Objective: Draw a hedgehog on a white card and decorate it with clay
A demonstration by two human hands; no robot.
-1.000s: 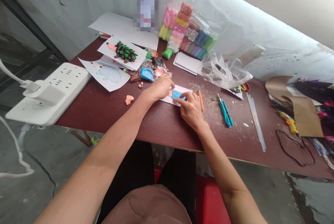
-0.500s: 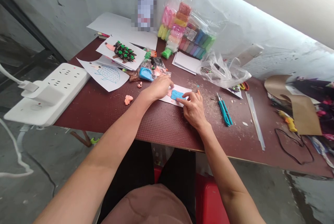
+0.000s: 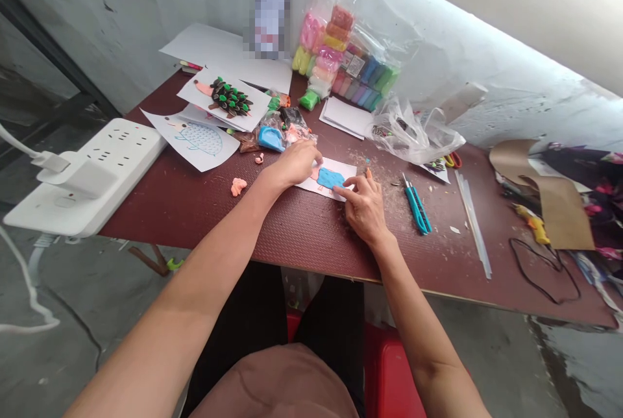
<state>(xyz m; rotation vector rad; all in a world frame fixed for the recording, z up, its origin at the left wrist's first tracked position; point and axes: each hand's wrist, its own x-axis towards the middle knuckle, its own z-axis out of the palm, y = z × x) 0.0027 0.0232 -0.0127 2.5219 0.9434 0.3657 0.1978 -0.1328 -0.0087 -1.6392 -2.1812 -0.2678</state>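
A small white card lies on the table with a flat blue clay shape on it and some pink clay at that shape's left. My left hand rests over the card's left end, fingers bent down and partly hidden. My right hand is at the card's right end, its fingers apart and the fingertips at the right edge of the blue clay. Pink clay lumps sit on the table left of my left forearm. An opened pack of blue clay lies behind my left hand.
A teal cutter lies to the right, with clear strips beyond it. Hedgehog pictures and a white power strip are at left. Bagged clay and a plastic bag stand behind.
My right hand has drawn back slightly to the right, showing more of the blue clay. My left hand stays in nearly the same place. The whole view has shifted slightly.
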